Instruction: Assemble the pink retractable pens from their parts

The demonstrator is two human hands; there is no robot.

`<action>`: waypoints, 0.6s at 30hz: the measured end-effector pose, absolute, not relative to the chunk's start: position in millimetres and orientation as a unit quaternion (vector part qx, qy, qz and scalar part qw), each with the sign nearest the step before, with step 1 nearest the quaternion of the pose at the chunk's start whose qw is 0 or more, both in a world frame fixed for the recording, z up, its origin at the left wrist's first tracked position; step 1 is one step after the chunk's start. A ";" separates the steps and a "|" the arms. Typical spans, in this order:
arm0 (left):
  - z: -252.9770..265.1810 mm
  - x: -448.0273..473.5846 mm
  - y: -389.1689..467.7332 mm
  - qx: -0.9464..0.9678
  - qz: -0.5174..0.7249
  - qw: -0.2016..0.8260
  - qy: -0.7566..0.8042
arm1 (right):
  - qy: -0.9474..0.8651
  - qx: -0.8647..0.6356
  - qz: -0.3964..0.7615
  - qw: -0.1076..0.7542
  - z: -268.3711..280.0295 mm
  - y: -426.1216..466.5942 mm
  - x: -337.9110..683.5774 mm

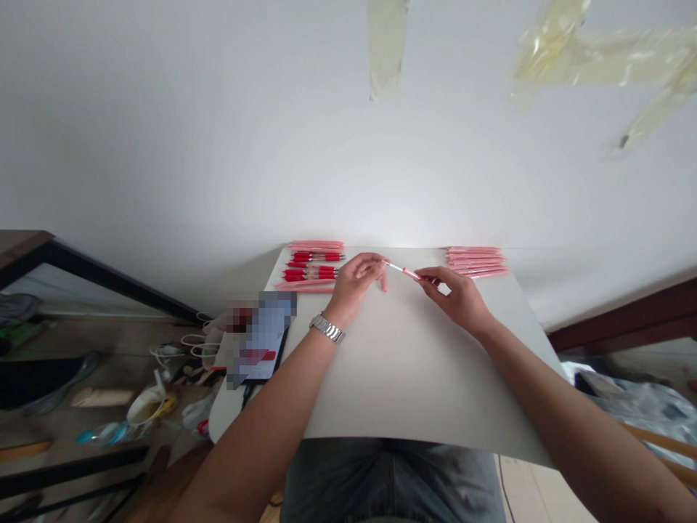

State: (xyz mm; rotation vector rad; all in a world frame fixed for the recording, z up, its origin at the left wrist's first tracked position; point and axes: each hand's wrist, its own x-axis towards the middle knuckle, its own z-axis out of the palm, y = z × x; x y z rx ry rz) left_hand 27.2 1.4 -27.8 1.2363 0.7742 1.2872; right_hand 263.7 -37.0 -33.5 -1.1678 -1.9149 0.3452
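Above the middle of the table, a slim pen (pixel 411 274) with a white front part and a pinkish-red rear part slants between my two hands. My left hand (pixel 356 280), with a metal watch on its wrist, pinches the white end. The fingers of my right hand (pixel 454 294) are closed on the red end. A short pink piece like a pen cap (pixel 384 282) is just below my left fingertips; whether it touches them I cannot tell. Beside my left hand lie several red pens (pixel 310 274) with dark tips.
Pink pen-like sticks lie in bundles at the back left (pixel 316 246) and back right (pixel 476 261) of the white table (pixel 403 378). A phone or tablet (pixel 264 338), partly pixelated, rests at the left edge. The wall (pixel 348 145) rises behind. Cables and a cup (pixel 146 408) are on the floor.
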 end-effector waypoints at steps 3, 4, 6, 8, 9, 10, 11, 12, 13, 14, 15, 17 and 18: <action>-27.3 26.9 1.1 0.528 0.543 0.563 0.331 | -0.763 -0.467 0.141 0.423 -34.2 -36.9 264.3; -27.0 26.8 1.1 0.530 0.542 0.562 0.331 | -0.763 -0.467 0.141 0.423 -34.4 -36.9 264.5; -26.6 26.7 1.2 0.532 0.541 0.562 0.330 | -0.763 -0.467 0.141 0.424 -34.7 -36.8 264.9; -26.1 26.7 1.2 0.532 0.541 0.562 0.328 | -0.763 -0.468 0.140 0.423 -34.7 -36.8 265.1; -26.0 26.7 1.3 0.533 0.541 0.563 0.328 | -0.763 -0.468 0.140 0.422 -34.7 -36.7 265.1; -26.0 26.8 1.3 0.533 0.540 0.563 0.328 | -0.763 -0.469 0.140 0.422 -34.6 -36.7 265.1; -26.2 26.8 1.3 0.532 0.540 0.563 0.328 | -0.763 -0.469 0.141 0.423 -34.6 -36.7 265.1; -26.4 26.9 1.4 0.532 0.540 0.564 0.328 | -0.762 -0.470 0.141 0.424 -34.7 -36.7 265.1; -26.8 26.9 1.4 0.532 0.539 0.565 0.327 | -0.761 -0.470 0.140 0.425 -34.8 -36.6 265.0; -27.4 27.1 1.5 0.532 0.538 0.566 0.327 | -0.760 -0.470 0.140 0.426 -34.9 -36.6 265.0; -28.0 27.2 1.6 0.532 0.537 0.568 0.326 | -0.760 -0.469 0.140 0.428 -35.0 -36.5 264.9; -29.2 27.7 2.0 0.531 0.537 0.569 0.325 | -0.760 -0.466 0.142 0.431 -34.9 -36.3 264.6; -29.7 28.0 2.2 0.530 0.539 0.568 0.325 | -0.760 -0.465 0.143 0.432 -34.7 -36.2 264.5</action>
